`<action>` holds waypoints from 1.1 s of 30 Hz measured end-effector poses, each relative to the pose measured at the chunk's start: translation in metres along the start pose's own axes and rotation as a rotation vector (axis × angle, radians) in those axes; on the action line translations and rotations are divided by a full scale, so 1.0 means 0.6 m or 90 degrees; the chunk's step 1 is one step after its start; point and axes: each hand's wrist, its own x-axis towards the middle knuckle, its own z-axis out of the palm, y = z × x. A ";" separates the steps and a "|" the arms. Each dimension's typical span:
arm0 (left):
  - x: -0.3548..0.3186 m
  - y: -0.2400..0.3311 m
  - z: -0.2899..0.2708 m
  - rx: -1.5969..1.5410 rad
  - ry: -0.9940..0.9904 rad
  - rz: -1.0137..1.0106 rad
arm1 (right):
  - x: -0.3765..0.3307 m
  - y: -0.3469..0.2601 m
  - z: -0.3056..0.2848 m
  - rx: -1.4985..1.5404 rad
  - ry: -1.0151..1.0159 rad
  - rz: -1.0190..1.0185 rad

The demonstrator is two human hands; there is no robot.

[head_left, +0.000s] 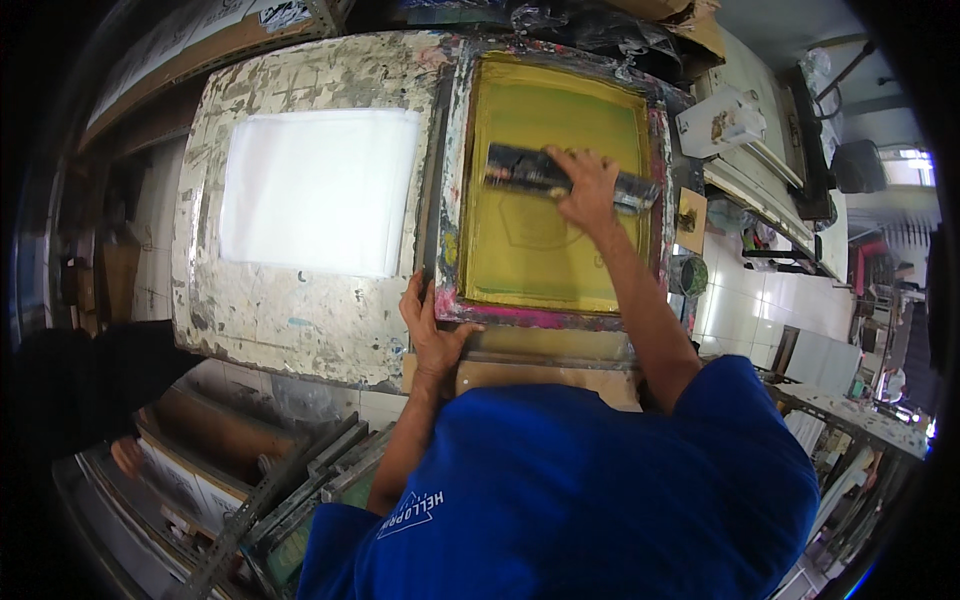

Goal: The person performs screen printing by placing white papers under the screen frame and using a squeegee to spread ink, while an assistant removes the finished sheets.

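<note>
Meanwhile, our right hand (588,190) grips the squeegee (560,178) far on the yellow screen (545,250) | left hand (432,335) clamps the near-left frame (520,315) corner | white sheet (315,190) lies left on the paint-crusted table (270,310) | best pulled evenly, frame pinned, we judge | print beneath hidden.

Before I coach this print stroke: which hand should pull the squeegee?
Probably the right hand: it already grips the squeegee across the yellow screen, while the left hand holds the frame's near corner.
</note>
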 end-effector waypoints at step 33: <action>0.151 0.216 -0.059 -0.333 0.223 0.130 | -0.060 -0.195 -0.384 -0.069 0.130 -0.136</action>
